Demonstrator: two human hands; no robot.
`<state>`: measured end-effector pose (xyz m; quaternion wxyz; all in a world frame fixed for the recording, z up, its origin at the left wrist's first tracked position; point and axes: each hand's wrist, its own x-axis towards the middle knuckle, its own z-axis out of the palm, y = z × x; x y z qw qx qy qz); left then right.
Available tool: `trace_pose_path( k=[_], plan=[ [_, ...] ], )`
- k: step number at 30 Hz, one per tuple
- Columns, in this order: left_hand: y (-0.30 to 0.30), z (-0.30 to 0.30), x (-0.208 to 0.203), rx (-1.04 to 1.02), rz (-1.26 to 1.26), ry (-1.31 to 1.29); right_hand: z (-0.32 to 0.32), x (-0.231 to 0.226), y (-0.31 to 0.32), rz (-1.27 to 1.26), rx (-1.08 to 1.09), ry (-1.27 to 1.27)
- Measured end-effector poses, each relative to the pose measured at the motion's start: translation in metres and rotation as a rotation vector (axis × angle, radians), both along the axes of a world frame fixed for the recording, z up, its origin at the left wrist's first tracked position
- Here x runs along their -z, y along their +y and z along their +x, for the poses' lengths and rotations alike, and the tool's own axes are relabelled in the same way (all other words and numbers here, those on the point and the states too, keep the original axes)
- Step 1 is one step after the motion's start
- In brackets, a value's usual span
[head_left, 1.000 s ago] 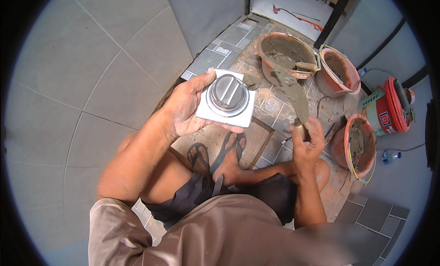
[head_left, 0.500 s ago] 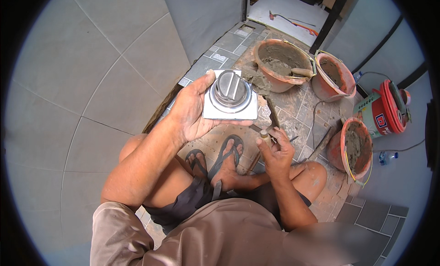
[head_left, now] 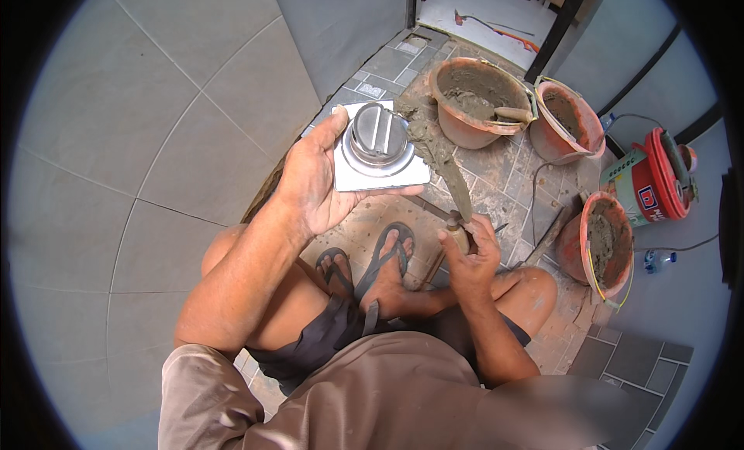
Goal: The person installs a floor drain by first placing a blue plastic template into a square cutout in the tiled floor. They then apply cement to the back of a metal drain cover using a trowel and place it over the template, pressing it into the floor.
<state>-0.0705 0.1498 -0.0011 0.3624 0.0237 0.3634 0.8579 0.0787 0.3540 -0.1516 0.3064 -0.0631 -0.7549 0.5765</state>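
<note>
My left hand (head_left: 308,175) grips a square metal floor drain (head_left: 378,136) by its left and lower edges, thumb on top. The drain's round, raised body faces up, and its plate tilts slightly. Closed around the handle of a trowel (head_left: 456,233) is my right hand (head_left: 477,256), lower and to the right. Wet grey mortar (head_left: 440,155) lies along the trowel blade, reaching up to the drain's right edge. Whether the mortar touches the drain I cannot tell.
A bucket of mortar (head_left: 479,131) with a wooden-handled tool in it stands ahead. Further buckets (head_left: 559,144) (head_left: 570,244) and a red-lidded paint pail (head_left: 643,190) are at the right. Large tiles (head_left: 167,132) rise on the left; a cable (head_left: 535,210) crosses the dirty floor.
My left hand has moved the drain slightly up and left, tilting it. In my right hand the trowel has turned, so its mortar-covered blade now shows lengthwise beside the drain.
</note>
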Motion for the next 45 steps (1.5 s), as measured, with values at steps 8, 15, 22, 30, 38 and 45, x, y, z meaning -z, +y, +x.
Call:
trace_pose_path(
  k=[8, 15, 22, 30, 38, 45],
  plan=[
    [0.004, -0.005, -0.002, -0.06, -0.01, 0.019, 0.007, -0.001, 0.007, -0.029, -0.05, -0.075],
    [0.01, -0.006, 0.004, -0.111, -0.043, 0.006, -0.01, -0.016, -0.022, -0.345, -0.161, -0.011],
    [0.011, -0.006, 0.006, -0.12, -0.052, -0.011, -0.017, 0.002, -0.031, -0.231, -0.166, -0.03],
    [0.009, -0.01, 0.005, -0.215, -0.041, -0.04, -0.009, 0.007, -0.03, -0.225, -0.081, -0.045],
    [0.003, -0.013, -0.003, -0.172, -0.043, 0.01, -0.013, -0.016, -0.003, -0.002, -0.022, -0.002],
    [-0.001, -0.016, 0.006, -0.135, -0.035, -0.033, -0.029, -0.021, 0.002, 0.214, 0.056, 0.044]
  ],
)
